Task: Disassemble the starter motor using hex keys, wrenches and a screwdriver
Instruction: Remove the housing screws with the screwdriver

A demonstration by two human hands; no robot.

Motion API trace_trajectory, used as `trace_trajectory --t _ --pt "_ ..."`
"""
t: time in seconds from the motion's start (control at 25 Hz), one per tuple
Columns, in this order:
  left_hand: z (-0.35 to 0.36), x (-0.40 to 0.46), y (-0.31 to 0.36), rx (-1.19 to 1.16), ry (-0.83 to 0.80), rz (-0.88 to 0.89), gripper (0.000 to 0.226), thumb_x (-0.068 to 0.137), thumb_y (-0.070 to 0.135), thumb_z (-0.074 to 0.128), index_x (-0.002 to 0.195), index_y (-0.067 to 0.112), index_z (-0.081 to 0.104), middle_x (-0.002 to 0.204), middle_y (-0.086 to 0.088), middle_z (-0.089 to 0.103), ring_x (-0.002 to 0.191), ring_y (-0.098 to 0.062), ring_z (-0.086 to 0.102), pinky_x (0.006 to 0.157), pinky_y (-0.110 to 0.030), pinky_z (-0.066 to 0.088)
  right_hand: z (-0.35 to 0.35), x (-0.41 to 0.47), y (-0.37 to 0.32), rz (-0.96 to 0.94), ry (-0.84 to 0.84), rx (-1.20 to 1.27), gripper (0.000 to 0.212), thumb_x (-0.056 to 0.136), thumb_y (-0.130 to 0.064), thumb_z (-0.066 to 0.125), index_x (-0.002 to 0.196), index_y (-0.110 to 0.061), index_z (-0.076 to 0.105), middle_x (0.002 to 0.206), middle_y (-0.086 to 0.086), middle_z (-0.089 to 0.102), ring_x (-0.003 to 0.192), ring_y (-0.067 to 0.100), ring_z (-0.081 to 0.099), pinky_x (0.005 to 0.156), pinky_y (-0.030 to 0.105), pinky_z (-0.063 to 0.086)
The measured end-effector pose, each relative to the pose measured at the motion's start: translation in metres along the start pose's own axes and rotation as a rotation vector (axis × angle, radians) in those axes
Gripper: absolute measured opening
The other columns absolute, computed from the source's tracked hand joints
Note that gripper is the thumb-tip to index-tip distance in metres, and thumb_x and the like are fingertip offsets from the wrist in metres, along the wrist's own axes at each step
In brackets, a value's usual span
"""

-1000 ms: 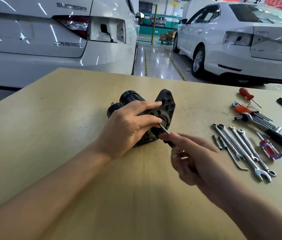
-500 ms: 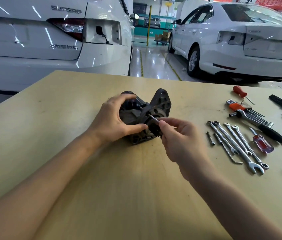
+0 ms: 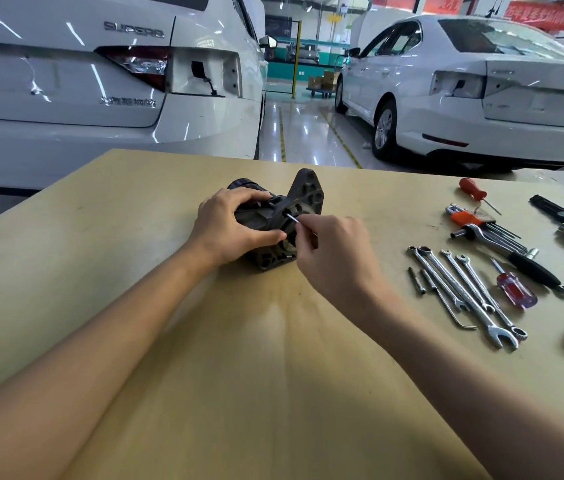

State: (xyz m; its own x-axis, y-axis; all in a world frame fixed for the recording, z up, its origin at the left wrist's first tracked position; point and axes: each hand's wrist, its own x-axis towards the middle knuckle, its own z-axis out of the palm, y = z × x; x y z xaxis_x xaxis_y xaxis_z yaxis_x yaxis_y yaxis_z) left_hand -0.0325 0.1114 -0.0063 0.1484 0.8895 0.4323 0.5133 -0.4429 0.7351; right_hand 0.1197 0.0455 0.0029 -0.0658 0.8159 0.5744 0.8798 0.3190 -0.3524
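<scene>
The starter motor [image 3: 275, 220] lies on its side near the middle of the wooden table [image 3: 135, 306]. It is dark grey, and its flat end plate with round holes faces to the right. The left hand [image 3: 230, 226] wraps around the body of the motor, with the fingers over the top and the thumb curled under the front. The right hand [image 3: 334, 254] is just beside the end plate. Its fingers are bent and pinch a thin hex key [image 3: 293, 218]. The tip of the key goes into a hole in the plate.

To the right, well apart from the motor, a row of shiny wrenches [image 3: 467, 292] lies on the table. Just beside them is a small screwdriver [image 3: 512, 289] with a see-through red handle. Farther back is a set of hex keys [image 3: 481, 223] in an orange holder, and a red-handled screwdriver [image 3: 474, 190]. Behind the table stand two white cars [image 3: 481, 98].
</scene>
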Motion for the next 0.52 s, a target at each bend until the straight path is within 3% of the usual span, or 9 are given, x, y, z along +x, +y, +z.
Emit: trace_trajectory --t 0.08,0.12,0.2,0.28,0.36,0.44,0.52 --pt "-0.001 0.001 -0.002 -0.009 -0.005 -0.002 0.065 0.056 0.030 0.092 0.115 0.023 0.067 0.111 0.003 0.063 0.112 -0.017 0.057 0.103 -0.040 0.043 -0.003 0.002 0.004 -0.150 -0.049 -0.299 0.017 0.087 -0.012 0.055 0.071 -0.014 0.051 0.048 -0.001 0.039 0.043 0.027 0.038 0.045 0.028 0.024" --pt "-0.001 0.001 -0.001 -0.012 -0.010 0.004 0.067 0.053 0.034 0.092 0.114 0.023 0.067 0.109 0.006 0.063 0.112 -0.017 0.057 0.103 -0.040 0.043 -0.005 0.001 0.007 -0.244 -0.049 -0.453 0.007 0.079 -0.012 0.063 0.075 -0.015 0.059 0.046 -0.001 0.044 0.040 0.028 0.043 0.043 0.024 0.023" --pt "0.000 0.000 0.001 -0.013 -0.020 0.012 0.070 0.049 0.042 0.083 0.113 0.022 0.067 0.105 0.012 0.061 0.111 -0.016 0.058 0.103 -0.040 0.043 -0.011 0.000 0.011 -0.421 -0.010 -0.671 0.028 0.059 -0.011 0.076 0.087 -0.013 0.075 0.040 -0.004 0.051 0.033 0.022 0.049 0.041 0.018 0.021" --pt "0.001 -0.001 0.002 -0.020 -0.019 0.000 0.070 0.049 0.046 0.079 0.113 0.022 0.067 0.108 0.009 0.061 0.109 -0.014 0.059 0.103 -0.039 0.044 -0.019 0.010 0.020 -0.585 0.065 -0.791 0.037 0.053 -0.010 0.078 0.090 -0.009 0.077 0.039 -0.005 0.052 0.034 0.016 0.051 0.041 0.017 0.026" --pt "0.001 -0.001 0.003 -0.057 -0.007 0.001 0.069 0.052 0.049 0.078 0.114 0.022 0.066 0.109 0.007 0.065 0.105 -0.011 0.061 0.101 -0.039 0.045 -0.025 0.016 0.022 -0.687 0.082 -0.835 0.031 0.056 -0.009 0.076 0.087 -0.009 0.077 0.040 -0.005 0.053 0.039 0.015 0.053 0.043 0.019 0.031" --pt "0.002 -0.004 0.006 -0.052 0.011 0.067 0.066 0.057 0.050 0.077 0.118 0.025 0.064 0.110 0.009 0.067 0.103 -0.009 0.061 0.103 -0.044 0.042 -0.027 0.017 0.017 -0.693 0.091 -0.804 0.012 0.062 -0.010 0.075 0.072 -0.014 0.072 0.038 -0.004 0.050 0.038 0.016 0.050 0.043 0.021 0.030" --pt "0.004 -0.008 0.008 0.013 0.038 0.209 0.051 0.068 0.044 0.074 0.115 0.027 0.066 0.113 0.009 0.067 0.105 -0.007 0.060 0.105 -0.053 0.035 -0.028 0.015 0.014 -0.630 0.129 -0.665 0.020 0.076 -0.015 0.068 0.059 -0.017 0.057 0.037 -0.003 0.046 0.034 0.018 0.046 0.043 0.022 0.027"
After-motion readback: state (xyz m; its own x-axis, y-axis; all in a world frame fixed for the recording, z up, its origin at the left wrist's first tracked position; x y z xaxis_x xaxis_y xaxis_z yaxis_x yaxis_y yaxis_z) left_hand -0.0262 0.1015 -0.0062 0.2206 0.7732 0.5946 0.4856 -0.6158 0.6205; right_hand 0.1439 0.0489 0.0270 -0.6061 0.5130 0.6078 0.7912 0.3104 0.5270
